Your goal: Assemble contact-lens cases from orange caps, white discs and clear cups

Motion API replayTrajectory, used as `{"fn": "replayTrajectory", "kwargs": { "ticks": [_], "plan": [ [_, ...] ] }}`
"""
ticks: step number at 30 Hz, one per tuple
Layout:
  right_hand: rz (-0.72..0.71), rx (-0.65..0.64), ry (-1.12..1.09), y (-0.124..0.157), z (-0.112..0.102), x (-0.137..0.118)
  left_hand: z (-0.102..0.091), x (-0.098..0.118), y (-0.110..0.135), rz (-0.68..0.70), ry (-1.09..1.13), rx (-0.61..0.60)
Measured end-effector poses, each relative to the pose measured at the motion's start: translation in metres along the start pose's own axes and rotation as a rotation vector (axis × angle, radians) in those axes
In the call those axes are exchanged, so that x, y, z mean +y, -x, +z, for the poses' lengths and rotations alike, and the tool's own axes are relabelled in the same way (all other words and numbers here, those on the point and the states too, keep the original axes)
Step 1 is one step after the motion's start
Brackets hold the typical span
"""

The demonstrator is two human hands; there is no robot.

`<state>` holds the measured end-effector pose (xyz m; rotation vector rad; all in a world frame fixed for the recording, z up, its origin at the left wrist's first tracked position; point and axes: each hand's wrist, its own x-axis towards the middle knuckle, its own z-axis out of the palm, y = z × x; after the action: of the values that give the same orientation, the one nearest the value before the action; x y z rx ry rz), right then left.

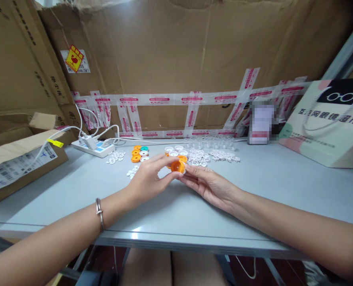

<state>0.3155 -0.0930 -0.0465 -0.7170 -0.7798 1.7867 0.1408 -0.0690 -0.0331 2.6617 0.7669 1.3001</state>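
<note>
An orange round cap (177, 167), hollow side toward me, is held above the table between both hands. My left hand (151, 174) grips its left side between thumb and fingers. On the other side, my right hand (210, 184) pinches at the cap's right edge; a bit of white shows there, too small to make out. Behind the hands lie white ring-shaped caps (174, 153), partly hidden. To the left is a cluster of orange caps (135, 158) with a green cap (144, 148) and white ones. Small white discs (132, 172) lie close to my left hand.
Small white parts (197, 157) and clear plastic cups (218, 143) spread behind my right hand. A power strip (97, 148) with cables and an open cardboard box (24, 159) stand left. A phone (259, 135) and a paper bag (322, 135) stand right. Large cardboard (170, 51) walls the back.
</note>
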Motion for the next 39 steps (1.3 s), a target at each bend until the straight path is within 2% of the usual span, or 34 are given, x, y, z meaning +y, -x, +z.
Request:
{"fn": "replayTrajectory", "kwargs": {
  "ticks": [5, 14, 23, 30, 39],
  "plan": [
    [0.028, 0.003, 0.016, -0.0009, -0.0023, 0.0015, 0.0006, -0.0021, 0.0015, 0.02, -0.023, -0.042],
    [0.037, -0.007, 0.036, -0.0024, -0.0065, 0.003, -0.0007, -0.0041, 0.0015, 0.141, -0.059, -0.099],
    [-0.033, -0.015, 0.044, 0.0008, -0.0004, -0.0001, -0.0028, -0.0012, 0.0002, 0.104, -0.011, -0.065],
    [-0.013, -0.036, 0.027, 0.0001, -0.0021, 0.0011, -0.0014, -0.0008, 0.0004, 0.128, -0.037, -0.06],
    [-0.023, -0.047, 0.017, 0.0002, -0.0011, 0.0012, -0.0019, 0.0005, 0.0003, 0.049, -0.05, -0.043]
  ]
}}
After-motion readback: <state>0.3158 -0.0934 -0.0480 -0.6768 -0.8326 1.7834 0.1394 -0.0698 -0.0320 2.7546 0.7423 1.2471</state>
